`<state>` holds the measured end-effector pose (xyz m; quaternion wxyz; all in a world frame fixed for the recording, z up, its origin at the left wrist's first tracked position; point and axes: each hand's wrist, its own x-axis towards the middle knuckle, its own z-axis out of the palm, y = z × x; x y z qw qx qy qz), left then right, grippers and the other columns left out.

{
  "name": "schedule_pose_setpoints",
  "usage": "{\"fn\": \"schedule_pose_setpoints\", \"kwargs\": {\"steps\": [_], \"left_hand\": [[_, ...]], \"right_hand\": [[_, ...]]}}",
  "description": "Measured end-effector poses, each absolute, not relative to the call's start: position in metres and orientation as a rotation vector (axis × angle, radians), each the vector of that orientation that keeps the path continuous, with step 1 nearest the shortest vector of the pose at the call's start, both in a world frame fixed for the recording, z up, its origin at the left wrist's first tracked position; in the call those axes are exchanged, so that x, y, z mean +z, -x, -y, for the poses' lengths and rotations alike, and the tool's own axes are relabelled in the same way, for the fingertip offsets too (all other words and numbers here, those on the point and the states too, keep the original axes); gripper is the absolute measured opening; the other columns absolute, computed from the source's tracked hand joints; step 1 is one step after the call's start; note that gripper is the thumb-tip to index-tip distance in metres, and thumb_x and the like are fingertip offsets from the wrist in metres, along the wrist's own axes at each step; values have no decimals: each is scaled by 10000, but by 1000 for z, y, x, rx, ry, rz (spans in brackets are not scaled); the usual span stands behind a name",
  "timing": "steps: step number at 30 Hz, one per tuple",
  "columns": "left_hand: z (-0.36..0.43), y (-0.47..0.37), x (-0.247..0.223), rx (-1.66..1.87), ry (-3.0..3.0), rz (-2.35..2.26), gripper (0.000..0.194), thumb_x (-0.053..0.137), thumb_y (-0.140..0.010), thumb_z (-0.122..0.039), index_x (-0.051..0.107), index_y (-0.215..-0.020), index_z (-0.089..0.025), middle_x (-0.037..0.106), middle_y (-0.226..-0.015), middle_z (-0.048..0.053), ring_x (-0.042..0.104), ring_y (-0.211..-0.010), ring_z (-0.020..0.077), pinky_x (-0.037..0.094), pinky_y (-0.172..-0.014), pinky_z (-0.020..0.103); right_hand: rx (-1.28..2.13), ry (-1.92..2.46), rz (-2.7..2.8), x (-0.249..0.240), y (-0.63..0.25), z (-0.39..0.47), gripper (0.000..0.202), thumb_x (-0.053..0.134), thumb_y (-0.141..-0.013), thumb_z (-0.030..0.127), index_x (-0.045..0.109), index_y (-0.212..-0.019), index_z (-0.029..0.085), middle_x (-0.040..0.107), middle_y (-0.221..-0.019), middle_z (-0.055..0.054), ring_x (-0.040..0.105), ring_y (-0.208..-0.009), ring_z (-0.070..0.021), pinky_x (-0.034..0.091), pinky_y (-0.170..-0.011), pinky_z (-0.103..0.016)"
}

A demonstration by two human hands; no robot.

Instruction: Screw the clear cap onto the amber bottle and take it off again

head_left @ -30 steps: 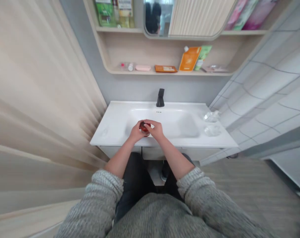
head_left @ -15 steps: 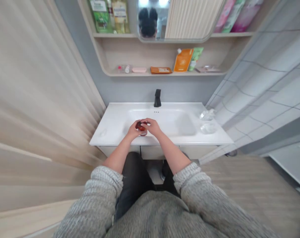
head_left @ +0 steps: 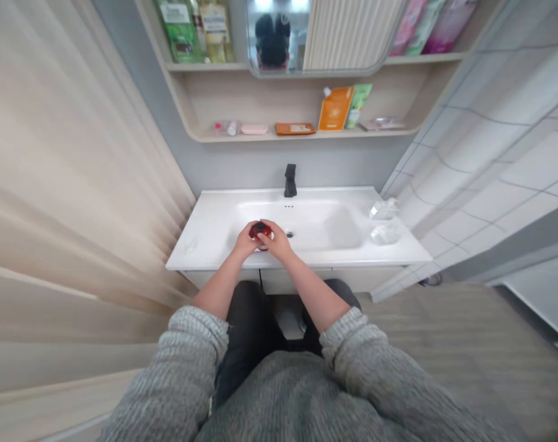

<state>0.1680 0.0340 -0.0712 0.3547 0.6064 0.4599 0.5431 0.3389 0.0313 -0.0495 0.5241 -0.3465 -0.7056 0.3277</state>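
Observation:
Both of my hands are around a small red-brown bottle (head_left: 262,229) with a dark top, at the front left of the white sink basin (head_left: 315,230). My left hand (head_left: 245,242) wraps its left side, fingers curled. On the right side, my right hand (head_left: 277,243) grips it, with the thumb lying across the front. Much of the bottle is hidden by my fingers, so its label and exact kind do not show. Behind the hands stands a black faucet (head_left: 290,180).
A clear pump bottle (head_left: 384,209) and a clear item (head_left: 385,233) stand on the right of the counter. Above hangs a shelf (head_left: 260,137) with an orange pouch (head_left: 336,108), a green tube (head_left: 359,105) and several small items. A beige curtain (head_left: 76,184) hangs at left.
My right hand has shifted from over the bottle's top down to its right side, uncovering the dark top. The drain now shows beside it. The view has shifted slightly.

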Motion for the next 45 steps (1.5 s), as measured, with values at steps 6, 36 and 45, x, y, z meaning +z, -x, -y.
{"fn": "schedule_pose_setpoints", "kwargs": {"steps": [6, 36, 45], "left_hand": [[-34, -171, -70, 1398, -1545, -1247, 793, 902, -597, -229, 667, -1353, -195, 775, -1290, 118, 756, -1132, 296, 598, -1055, 475], [-23, -172, -61, 1214, -1895, -1332, 784, 873, -692, -283, 633, -1434, -200, 706, -1462, 149, 680, -1348, 332, 524, -1201, 511], [-28, -173, -70, 951, -1831, -1305, 932, 844, -827, -453, 446, -1654, -292, 610, -1584, 193, 704, -1289, 330, 564, -1032, 519]], "right_hand": [[776, 838, 1706, -48, -339, -46, 492, 758, -918, 437, 720, -1375, 258, 718, -1472, -113, 668, -1384, -308, 496, -1260, -542], [715, 869, 1840, -45, -355, -22, 662, 932, -813, 348, 717, -1436, 280, 711, -1437, -108, 659, -1373, -316, 505, -1252, -501], [498, 1099, 1569, 20, -469, -55, 897, 895, -823, 534, 547, -1604, 260, 667, -1514, -127, 663, -1330, -365, 512, -1224, -524]]}}
